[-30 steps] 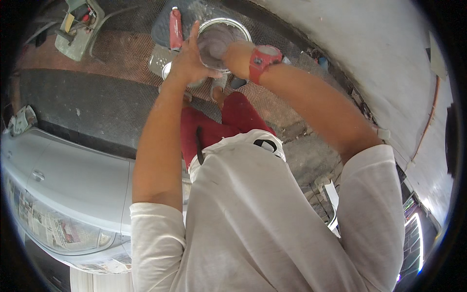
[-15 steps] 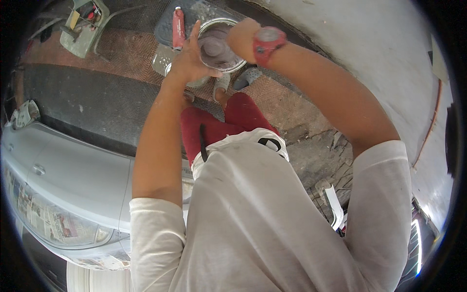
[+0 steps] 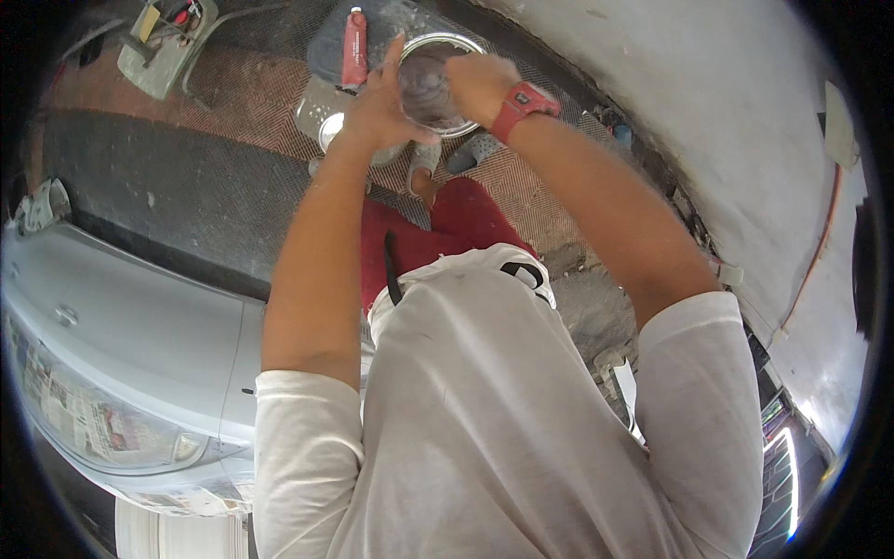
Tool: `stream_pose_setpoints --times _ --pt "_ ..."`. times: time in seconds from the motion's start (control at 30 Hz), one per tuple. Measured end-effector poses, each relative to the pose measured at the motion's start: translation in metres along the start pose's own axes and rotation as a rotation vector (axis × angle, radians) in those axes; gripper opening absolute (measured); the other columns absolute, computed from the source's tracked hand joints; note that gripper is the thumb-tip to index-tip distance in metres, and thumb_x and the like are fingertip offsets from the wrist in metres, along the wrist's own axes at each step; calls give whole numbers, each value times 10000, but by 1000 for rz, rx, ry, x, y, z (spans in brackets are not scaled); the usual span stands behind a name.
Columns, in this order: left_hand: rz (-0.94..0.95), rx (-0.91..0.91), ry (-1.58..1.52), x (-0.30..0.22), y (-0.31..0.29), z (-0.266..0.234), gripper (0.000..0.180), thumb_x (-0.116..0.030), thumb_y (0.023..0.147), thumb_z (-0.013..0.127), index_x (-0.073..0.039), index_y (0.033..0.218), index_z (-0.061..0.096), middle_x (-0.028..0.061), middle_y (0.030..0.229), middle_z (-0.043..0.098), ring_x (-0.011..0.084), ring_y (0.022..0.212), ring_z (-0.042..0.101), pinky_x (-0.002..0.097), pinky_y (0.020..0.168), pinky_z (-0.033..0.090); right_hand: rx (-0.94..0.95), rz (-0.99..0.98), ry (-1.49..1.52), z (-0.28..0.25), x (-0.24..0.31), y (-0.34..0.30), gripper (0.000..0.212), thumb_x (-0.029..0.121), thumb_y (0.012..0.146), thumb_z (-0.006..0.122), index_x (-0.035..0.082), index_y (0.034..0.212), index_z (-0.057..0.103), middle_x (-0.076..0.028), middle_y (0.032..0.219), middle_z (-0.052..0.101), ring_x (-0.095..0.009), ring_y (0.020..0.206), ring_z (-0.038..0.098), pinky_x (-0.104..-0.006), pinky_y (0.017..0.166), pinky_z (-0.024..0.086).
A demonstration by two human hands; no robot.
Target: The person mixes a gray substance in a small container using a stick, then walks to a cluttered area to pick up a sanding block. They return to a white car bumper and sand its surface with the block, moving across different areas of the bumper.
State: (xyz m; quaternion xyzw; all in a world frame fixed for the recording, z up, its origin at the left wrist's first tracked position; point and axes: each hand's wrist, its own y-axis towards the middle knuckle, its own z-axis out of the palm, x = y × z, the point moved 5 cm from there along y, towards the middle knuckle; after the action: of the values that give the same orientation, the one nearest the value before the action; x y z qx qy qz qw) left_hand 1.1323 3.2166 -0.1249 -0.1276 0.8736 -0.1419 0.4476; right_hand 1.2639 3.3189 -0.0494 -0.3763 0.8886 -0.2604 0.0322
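Note:
A round metal can (image 3: 444,38) with a shiny rim holds greyish-mauve paste (image 3: 425,86). My left hand (image 3: 377,110) wraps the can's left side, fingers stretched up along it and thumb across the near edge. Over the right part of the opening is my right hand (image 3: 479,86), closed and slightly blurred; whatever it grips is hidden by the hand itself. A red watch (image 3: 527,104) is on that wrist. Just left of the can, a red tube with a white cap (image 3: 355,51) lies on a dark grey surface (image 3: 326,47).
A pale plastic chair (image 3: 154,70) with small items on it stands at the far left. To my left is a grey car (image 3: 158,317) with newspaper over its glass. A white wall (image 3: 745,121) rises on the right. My feet are just below the can on patterned matting (image 3: 251,102).
My right hand has moved and its wrist has turned over the can, so the watch sits at another angle. The paste's swirl looks different. The whole view has shifted slightly.

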Motion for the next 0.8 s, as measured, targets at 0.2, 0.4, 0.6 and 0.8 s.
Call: stream_pose_setpoints --times 0.2,0.4,0.6,0.8 --pt "-63 33 44 -15 -3 -5 1681 -346 501 1069 -295 1763 -40 325 1598 489 457 1456 553 512 1216 471 128 -354 -332 -18 8 -4 191 149 915 701 40 1014 824 -193 996 810 -369 944 803 -483 791 646" --pt "-21 14 -11 -4 -2 -1 1700 -355 483 1078 -296 1764 -39 347 1581 492 460 1450 559 511 1207 478 -26 -122 -62 -6 2 -7 175 162 913 710 50 983 824 -183 979 808 -364 941 803 -496 793 646" --pt "29 2 -1 -2 4 -2 1720 -375 465 1086 -286 1765 -38 346 1579 494 467 1432 572 513 1202 479 48 -315 -247 5 18 -7 201 219 944 706 104 1023 850 -128 1011 831 -296 964 819 -452 806 652" --pt "-17 -25 78 -6 -2 -2 1689 -350 482 1081 -270 1764 -15 355 1582 484 480 1454 546 527 1211 469 1 -446 -199 1 12 -37 122 125 864 730 92 930 828 -139 927 810 -312 887 806 -449 757 637"
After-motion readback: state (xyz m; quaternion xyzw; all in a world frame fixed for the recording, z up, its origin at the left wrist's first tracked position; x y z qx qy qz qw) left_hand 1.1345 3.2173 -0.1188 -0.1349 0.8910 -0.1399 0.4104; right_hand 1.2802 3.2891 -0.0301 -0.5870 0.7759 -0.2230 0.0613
